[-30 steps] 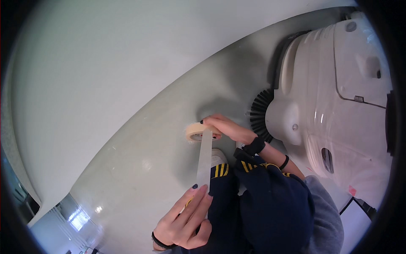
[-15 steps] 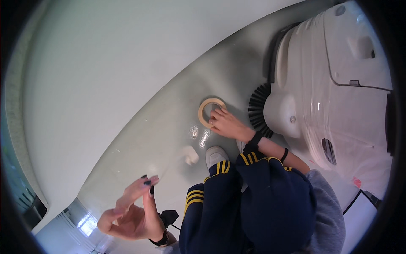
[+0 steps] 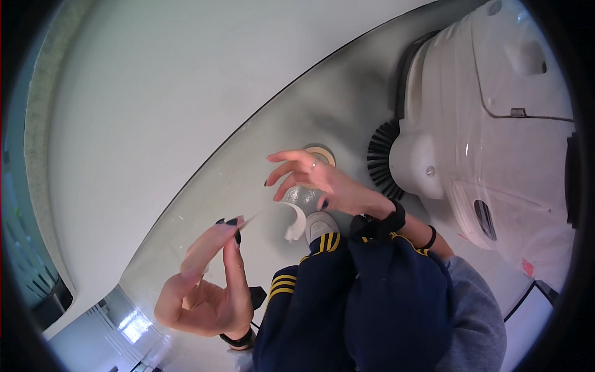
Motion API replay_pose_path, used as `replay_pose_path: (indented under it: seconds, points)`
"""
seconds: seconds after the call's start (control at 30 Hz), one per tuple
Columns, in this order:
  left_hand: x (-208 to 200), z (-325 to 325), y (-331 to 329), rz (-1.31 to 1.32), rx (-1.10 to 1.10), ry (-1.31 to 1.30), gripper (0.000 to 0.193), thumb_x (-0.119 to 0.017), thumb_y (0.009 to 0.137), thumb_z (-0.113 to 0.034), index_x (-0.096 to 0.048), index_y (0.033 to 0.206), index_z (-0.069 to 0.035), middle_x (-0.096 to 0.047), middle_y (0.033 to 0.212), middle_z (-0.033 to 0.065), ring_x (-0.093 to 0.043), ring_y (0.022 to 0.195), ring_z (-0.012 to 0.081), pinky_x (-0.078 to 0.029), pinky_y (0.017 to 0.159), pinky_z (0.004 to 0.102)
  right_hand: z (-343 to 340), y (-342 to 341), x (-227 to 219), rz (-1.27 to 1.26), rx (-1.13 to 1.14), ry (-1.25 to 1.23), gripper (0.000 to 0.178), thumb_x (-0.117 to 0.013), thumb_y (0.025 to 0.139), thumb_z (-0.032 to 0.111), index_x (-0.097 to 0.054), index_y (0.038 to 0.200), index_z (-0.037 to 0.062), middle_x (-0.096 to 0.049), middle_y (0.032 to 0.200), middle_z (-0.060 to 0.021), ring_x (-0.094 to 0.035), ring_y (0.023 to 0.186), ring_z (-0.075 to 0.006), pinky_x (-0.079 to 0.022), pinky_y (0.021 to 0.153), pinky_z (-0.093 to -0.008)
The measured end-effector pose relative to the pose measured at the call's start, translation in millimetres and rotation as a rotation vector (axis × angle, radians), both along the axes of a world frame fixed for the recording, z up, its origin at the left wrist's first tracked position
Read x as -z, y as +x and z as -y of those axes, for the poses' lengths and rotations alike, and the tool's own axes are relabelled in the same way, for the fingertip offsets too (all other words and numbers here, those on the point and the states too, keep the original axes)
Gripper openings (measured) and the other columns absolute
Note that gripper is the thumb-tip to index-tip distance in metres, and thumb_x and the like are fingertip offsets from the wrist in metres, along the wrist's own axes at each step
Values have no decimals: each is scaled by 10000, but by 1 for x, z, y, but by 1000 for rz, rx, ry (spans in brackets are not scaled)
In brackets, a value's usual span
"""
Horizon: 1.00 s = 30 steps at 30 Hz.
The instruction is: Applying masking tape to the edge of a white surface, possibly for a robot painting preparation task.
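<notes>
While left hand pinches end of pale tape strip between thumb and fingertips (perhaps so sticky face touches little skin), other end curls free near right hand. Left grip: pressed closed, tape in it. Right grip: fingers well spread, nothing seen held. Tape roll, partly hidden behind right hand, appears to lie flat on grey floor, which probably keeps it steady. Containers: none I can make out near hands.

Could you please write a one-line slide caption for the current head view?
Left hand pinching a curled tape strip, open right hand partly hiding the tape roll near a white machine.
</notes>
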<state>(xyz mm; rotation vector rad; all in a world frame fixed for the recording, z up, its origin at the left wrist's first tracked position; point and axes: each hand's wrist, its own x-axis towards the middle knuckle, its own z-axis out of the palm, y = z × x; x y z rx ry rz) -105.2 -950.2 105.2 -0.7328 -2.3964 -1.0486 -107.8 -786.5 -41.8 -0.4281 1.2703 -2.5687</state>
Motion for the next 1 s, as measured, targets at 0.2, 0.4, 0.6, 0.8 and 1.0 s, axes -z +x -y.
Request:
replay_pose_path:
  seconds: [0.2, 0.4, 0.6, 0.8, 1.0]
  points:
    - [1, -8, -5, -52, 10, 34, 483, -639, 735, 161, -290, 1003, -39, -629, 788, 239, -677, 713, 305, -569, 677, 337, 2, 12, -5, -14, 218, 449, 337, -571, 812, 32, -500, 1140, 23, -557, 1000, -62, -544, 932, -147, -412, 860, -284]
    - [9, -10, -12, -59, -114, 148, 442, -621, 759, 146, -295, 994, -39, -625, 787, 246, -676, 702, 300, -577, 667, 333, -8, 10, 11, 9, 379, 462, 148, -485, 854, 59, -543, 987, 29, -591, 810, -29, -530, 846, -107, -413, 799, -259]
    - [19, -14, -16, -68, -99, 176, 456, -640, 742, 149, -307, 990, -42, -629, 768, 231, -678, 699, 287, -575, 661, 313, 2, 6, -1, 125, 371, 239, 318, -427, 893, 133, -429, 1190, 19, -551, 1051, -86, -545, 955, -184, -406, 884, -308]
    - [26, -18, -15, -36, -42, 183, 366, -591, 803, 112, -329, 1005, -46, -647, 816, 220, -675, 754, 267, -554, 757, 342, -2, 6, 0, 309, 120, -279, 441, -380, 912, 189, -342, 1322, 31, -482, 1228, -186, -506, 1119, -302, -393, 943, -432]
    - [30, -18, -20, -72, -93, 166, 449, -635, 746, 147, -306, 987, -42, -633, 779, 233, -675, 691, 304, -575, 659, 312, -13, 7, 21, 572, 173, -365, 459, -296, 940, 287, -347, 1320, 35, -450, 1266, -203, -472, 1139, -330, -389, 945, -466]
